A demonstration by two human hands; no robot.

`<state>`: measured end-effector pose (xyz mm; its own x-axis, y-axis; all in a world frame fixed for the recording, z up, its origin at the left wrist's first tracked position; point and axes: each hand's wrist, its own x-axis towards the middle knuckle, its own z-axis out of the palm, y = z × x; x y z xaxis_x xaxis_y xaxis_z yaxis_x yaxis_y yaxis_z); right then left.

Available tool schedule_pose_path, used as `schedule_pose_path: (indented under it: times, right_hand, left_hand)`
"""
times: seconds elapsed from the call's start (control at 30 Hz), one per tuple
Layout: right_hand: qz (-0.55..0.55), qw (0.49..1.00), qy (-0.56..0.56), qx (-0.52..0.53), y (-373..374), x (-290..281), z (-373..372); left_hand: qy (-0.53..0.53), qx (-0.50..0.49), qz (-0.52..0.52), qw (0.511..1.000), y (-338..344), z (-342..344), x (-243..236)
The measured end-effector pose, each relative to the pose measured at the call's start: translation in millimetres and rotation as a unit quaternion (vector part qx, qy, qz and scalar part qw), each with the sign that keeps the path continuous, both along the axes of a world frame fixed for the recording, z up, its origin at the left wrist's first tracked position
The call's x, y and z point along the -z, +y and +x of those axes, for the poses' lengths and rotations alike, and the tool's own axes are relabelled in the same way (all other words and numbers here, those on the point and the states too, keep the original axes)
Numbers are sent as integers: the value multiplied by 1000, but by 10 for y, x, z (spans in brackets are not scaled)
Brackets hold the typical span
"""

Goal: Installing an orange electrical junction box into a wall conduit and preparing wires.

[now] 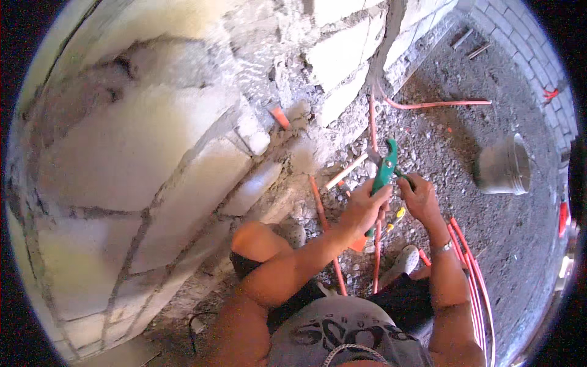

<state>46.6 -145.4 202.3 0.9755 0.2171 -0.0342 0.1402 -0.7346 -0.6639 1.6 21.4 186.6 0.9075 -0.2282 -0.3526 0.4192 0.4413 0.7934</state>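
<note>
left hand (365, 206) fisted on green cutter (384, 171) | right hand (419, 197) curled round its other handle

A building site: raw block wall (153, 153), rubble floor (440, 147), loose orange pipes (477, 287).

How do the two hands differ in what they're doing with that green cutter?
The left hand wraps around the green cutter at its handle, palm closed; the right hand only meets it from the side, at the other handle. The right wrist wears a bracelet or watch; the left wrist is bare. The left forearm crosses over the knee; the right comes straight up. Both are bare and held close above the orange pipes.
</note>
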Motion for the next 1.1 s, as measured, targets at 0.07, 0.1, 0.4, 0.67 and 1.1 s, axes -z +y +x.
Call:
schedule_pose_path:
  times: [0.07, 0.1, 0.4, 0.67, 1.1]
  right_hand:
    - [11, 998, 63, 27, 167, -36, -23]
    - [10, 998, 59, 21, 276, -60, -16]
    - [-175, 976, -61, -111, 1356, -121, 547]
    - [-172, 978, -91, -80, 1748, -122, 694]
    - [-139, 986, -37, -81, 1990, 101, 960]
  left_hand:
    - [-17, -25, 20, 999, 125, -37, 24]
    - [-6, -41, 8, 999, 190, -42, 42]
    - [76, -223, -103, 966, 887, 194, 158]
    - [92, -217, -130, 963, 1286, 401, 258]
    - [98, -294, -164, 937, 1257, 676, 342]
